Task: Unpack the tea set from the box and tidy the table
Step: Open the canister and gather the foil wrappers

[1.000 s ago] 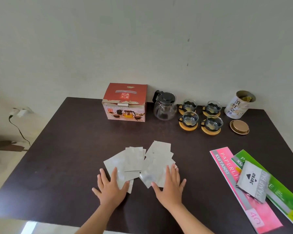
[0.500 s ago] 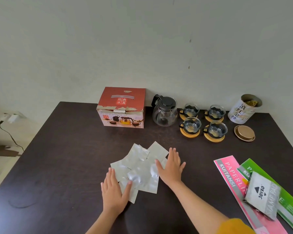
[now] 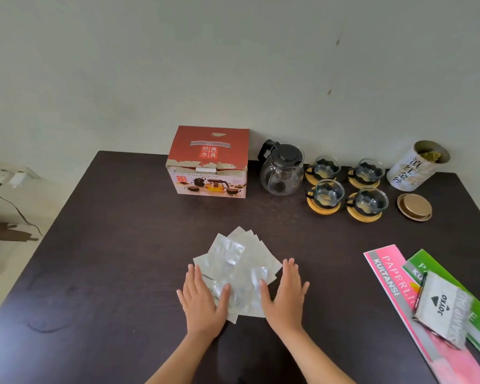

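Several silver foil sachets [image 3: 234, 268] lie bunched in one overlapping heap on the dark table [image 3: 108, 259]. My left hand [image 3: 203, 299] lies flat against the heap's left side, fingers spread. My right hand [image 3: 284, 293] lies flat against its right side, thumb on a sachet. Neither hand grips anything. The red tea set box [image 3: 208, 162] stands closed at the back. Right of it stand a glass teapot [image 3: 281, 170] with a black lid and several glass cups [image 3: 347, 187] on round wooden coasters.
An open white tea tin [image 3: 416, 166] stands at the back right, its gold lid [image 3: 414, 207] lying in front of it. Pink and green receipt books [image 3: 391, 275] and a stamp pad box [image 3: 442, 309] lie at the right edge. A charger and cable [image 3: 14, 187] hang left of the table.
Both hands have pushed inward, sweeping the spread sachets into one tighter heap. The right hand came back toward me from the heap's far side. The camera view shifted slightly.
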The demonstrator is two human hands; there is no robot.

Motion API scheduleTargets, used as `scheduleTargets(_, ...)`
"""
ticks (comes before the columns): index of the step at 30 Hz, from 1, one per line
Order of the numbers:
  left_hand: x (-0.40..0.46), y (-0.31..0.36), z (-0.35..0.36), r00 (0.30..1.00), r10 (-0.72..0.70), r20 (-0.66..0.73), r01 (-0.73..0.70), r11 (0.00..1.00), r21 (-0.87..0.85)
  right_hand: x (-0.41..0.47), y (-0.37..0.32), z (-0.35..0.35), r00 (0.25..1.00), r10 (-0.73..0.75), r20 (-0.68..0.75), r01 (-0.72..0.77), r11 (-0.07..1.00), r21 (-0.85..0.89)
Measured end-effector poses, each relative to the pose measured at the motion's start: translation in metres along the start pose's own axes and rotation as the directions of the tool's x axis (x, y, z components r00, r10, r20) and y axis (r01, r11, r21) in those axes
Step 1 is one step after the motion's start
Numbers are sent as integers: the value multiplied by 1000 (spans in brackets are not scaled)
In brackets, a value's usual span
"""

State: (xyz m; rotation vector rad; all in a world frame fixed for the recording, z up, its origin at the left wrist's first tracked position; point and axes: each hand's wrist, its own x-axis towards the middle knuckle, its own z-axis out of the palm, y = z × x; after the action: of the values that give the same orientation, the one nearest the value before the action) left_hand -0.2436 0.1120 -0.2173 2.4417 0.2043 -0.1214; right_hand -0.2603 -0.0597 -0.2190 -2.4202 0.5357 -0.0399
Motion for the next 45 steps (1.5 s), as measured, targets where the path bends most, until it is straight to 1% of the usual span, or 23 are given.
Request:
scheduleTargets(2,3,11,6,1000,-14,8,14,998,-62,-9,-3,8,998,-35,59,38,997,-60)
scheduleTargets(5,7,31,13,1000,10,25,-5,976,-217,-9,-19,18,986,-101,133,94,994,61)
scheduleTargets(8,16,35,10,999,35,-10,-36,959,-282,10,-32,13,998,-69,-4,68,974,218)
scheduleTargets(10,20,27,3,996,84,-25,-87,973,-212,35,-39,6,996,-41,-77,57,974,217)
scheduleTargets(12,21,12,-6,983,173,58,-168,982,-80,67,-47,1,998,-53,-33,58,986,156)
scheduleTargets(14,18,-2,-12,942,252,222,-287,947,144,99,-56,1,988,-102,115,96,993,62)
scheduleTargets(15,17,-7,-13,914,285,290,-363,893,266,112,-61,2,971,-124,204,123,992,17)
scheduleTargets(17,18,-8,-15,876,297,380,-443,807,390,130,-70,7,919,-166,357,200,978,-59)
scheduleTargets(19,20,-6,-13,882,286,376,-435,802,410,136,-76,9,875,-216,433,287,952,-105)
scheduleTargets(21,19,-5,-12,895,268,357,-405,822,401,129,-77,7,855,-281,436,359,927,-106)
scheduleTargets(25,18,-5,-12,914,244,323,-365,844,393,99,-69,3,777,-390,494,454,891,-10)
scheduleTargets(26,18,-5,-12,914,250,319,-368,843,392,93,-64,1,775,-408,482,437,898,58)
scheduleTargets(27,18,-5,-11,914,252,318,-367,846,386,89,-59,-3,802,-408,437,389,911,136)
scheduleTargets(28,18,-4,-11,915,250,317,-365,850,380,88,-52,-7,853,-380,357,332,924,190)
scheduleTargets(30,19,-5,-10,917,244,315,-357,856,375,88,-33,-16,950,-260,173,229,956,183)
scheduleTargets(31,18,-5,-10,918,239,317,-353,857,376,88,-24,-20,974,-188,126,169,974,148)
scheduleTargets(33,18,-5,-11,914,235,329,-355,856,375,80,-12,-20,982,-108,156,97,992,74)
scheduleTargets(35,18,-6,-10,912,242,331,-361,855,371,63,-12,-11,963,-151,225,141,988,60)
scheduleTargets(37,18,-6,-11,912,244,331,-362,858,365,44,-21,1,933,-211,293,182,976,121)
scheduleTargets(39,19,-7,-11,908,244,341,-363,864,349,29,-31,9,917,-231,326,161,960,228)
scheduleTargets(40,19,-9,-11,906,251,342,-368,866,338,25,-34,11,926,-216,309,128,951,282)
scheduleTargets(42,17,-13,-11,903,261,342,-368,881,297,24,-32,7,964,-160,213,79,935,345)
scheduleTargets(45,16,-12,-13,924,272,270,-324,931,170,25,-14,-7,990,-119,74,94,955,280)
